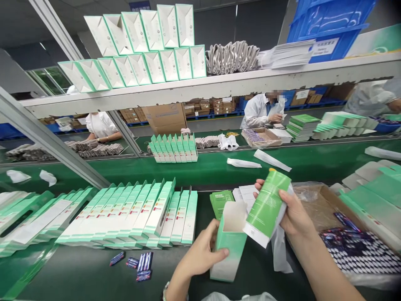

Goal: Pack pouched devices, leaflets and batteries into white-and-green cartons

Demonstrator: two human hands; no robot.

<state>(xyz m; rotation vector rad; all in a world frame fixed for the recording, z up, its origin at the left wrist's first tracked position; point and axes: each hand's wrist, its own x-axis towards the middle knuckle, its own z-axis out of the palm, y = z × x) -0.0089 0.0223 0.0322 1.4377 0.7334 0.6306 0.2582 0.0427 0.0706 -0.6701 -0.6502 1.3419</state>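
My left hand (202,253) is wrapped round a green-and-white carton (231,251) with its top flap up, standing slightly tilted on the bench. In my right hand (296,211) is a green printed booklet (270,200), curved, with whitish material behind it that I cannot make out fully. The booklet's lower white edge is beside the carton's mouth, above its right side. Behind the carton lie more green booklets (221,200) and white printed sheets (246,194). A white plastic sleeve (280,251) lies under my right hand.
Rows of cartons (125,213) stand at the left, with several loose batteries (144,262) before them. A battery tray (360,246) is at the right. White sleeves (272,160) lie on the green conveyor (213,167). Overhead, a shelf (188,90) holds cartons. A co-worker (258,110) sits opposite.
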